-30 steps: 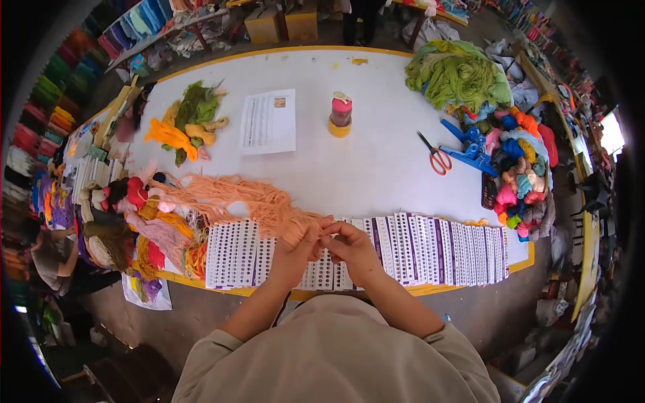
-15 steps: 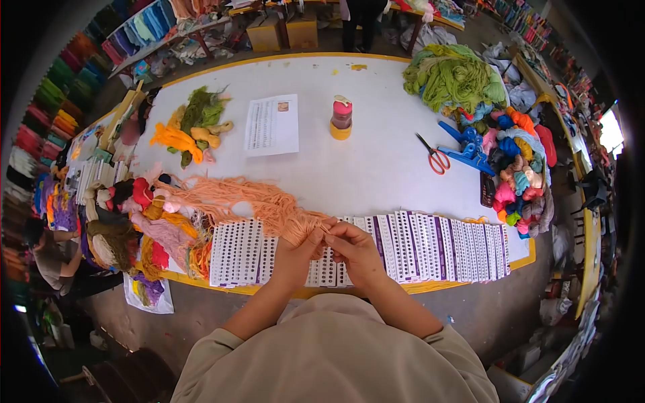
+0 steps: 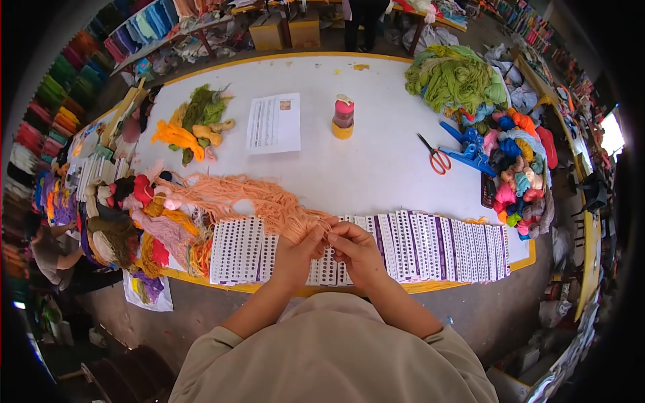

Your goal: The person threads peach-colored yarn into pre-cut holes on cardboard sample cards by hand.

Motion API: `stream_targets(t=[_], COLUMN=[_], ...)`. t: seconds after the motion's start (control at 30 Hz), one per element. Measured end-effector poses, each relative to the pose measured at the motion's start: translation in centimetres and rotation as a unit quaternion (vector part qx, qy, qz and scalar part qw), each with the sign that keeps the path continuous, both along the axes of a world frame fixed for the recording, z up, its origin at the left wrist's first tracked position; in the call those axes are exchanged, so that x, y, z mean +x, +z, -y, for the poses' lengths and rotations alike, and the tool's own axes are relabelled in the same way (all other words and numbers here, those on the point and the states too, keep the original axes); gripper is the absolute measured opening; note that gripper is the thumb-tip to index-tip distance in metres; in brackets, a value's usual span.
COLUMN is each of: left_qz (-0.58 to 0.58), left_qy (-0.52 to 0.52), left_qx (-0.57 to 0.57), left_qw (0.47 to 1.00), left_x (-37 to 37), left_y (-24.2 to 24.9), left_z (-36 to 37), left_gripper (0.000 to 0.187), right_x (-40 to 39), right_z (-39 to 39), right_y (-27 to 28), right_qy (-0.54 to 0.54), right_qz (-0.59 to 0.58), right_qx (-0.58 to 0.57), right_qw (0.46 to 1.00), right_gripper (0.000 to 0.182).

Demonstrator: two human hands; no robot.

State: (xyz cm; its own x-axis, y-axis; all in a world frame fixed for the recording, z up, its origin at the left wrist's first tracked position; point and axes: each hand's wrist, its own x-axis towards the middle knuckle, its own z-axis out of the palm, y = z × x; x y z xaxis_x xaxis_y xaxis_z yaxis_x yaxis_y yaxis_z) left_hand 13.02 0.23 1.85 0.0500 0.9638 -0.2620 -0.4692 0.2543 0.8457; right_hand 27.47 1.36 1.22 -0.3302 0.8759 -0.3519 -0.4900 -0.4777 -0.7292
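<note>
A peach skein of yarn point(image 3: 248, 198) trails from the left side of the table to my hands. My left hand point(image 3: 297, 252) is closed around its gathered end. Right beside it, my right hand point(image 3: 356, 248) pinches strands of the same yarn, thumb and fingertips pressed together. The fingertips of both hands nearly meet, and the strands between them are too fine to follow. Under and beside my hands runs a long row of white and purple cards with punched holes point(image 3: 430, 248).
Scissors point(image 3: 435, 156) and a blue clamp-like tool point(image 3: 470, 151) lie at right, near green yarn point(image 3: 453, 77) and coloured skeins point(image 3: 521, 174). A printed sheet point(image 3: 274, 124) and a pink-and-yellow container point(image 3: 342, 119) stand mid-table. Mixed yarn point(image 3: 161, 228) is piled at left; a person point(image 3: 54, 252) sits beyond it.
Both hands stay at the same place on the peach yarn, with only a slight shift of the fingers. The whole view has moved very slightly.
</note>
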Motion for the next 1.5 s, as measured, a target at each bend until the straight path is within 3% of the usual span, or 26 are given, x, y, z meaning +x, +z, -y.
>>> stream_targets(t=[0.6, 0.8, 0.87, 0.97, 1.1, 1.37, 1.5], left_qz=[0.049, 0.051, 0.066, 0.126, 0.117, 0.129, 0.107], left_qy=[-0.007, 0.003, 0.022, 0.018, 0.023, -0.019, -0.021], left_qx=[0.025, -0.024, -0.003, 0.014, 0.003, 0.019, -0.007], left_qw=[0.998, 0.998, 0.998, 0.992, 0.993, 0.991, 0.994], left_x=[0.0, 0.2, 0.3, 0.2, 0.2, 0.1, 0.2], left_y=[-0.2, -0.3, -0.5, -1.0, -0.9, -1.7, -1.7], left_z=[-0.4, -0.4, -0.4, -0.6, -0.7, -1.3, -1.6], left_gripper=[0.022, 0.018, 0.022, 0.028, 0.032, 0.027, 0.024], right_x=[0.6, 0.5, 0.8, 0.9, 1.0, 0.5, 0.6], right_z=[-0.1, -0.2, -0.4, -0.7, -1.0, -1.4, -1.8], right_y=[-0.2, 0.1, -0.5, -0.4, -0.1, -0.6, -1.3], right_qy=[-0.001, 0.014, -0.009, -0.008, 0.006, 0.022, 0.025], right_qz=[-0.023, 0.067, -0.016, -0.011, 0.001, 0.185, 0.203], right_qx=[-0.027, 0.013, -0.032, -0.021, -0.027, 0.096, 0.111], right_qw=[0.999, 0.998, 0.999, 1.0, 1.0, 0.978, 0.973], right_gripper=[0.006, 0.008, 0.009, 0.009, 0.009, 0.01, 0.011])
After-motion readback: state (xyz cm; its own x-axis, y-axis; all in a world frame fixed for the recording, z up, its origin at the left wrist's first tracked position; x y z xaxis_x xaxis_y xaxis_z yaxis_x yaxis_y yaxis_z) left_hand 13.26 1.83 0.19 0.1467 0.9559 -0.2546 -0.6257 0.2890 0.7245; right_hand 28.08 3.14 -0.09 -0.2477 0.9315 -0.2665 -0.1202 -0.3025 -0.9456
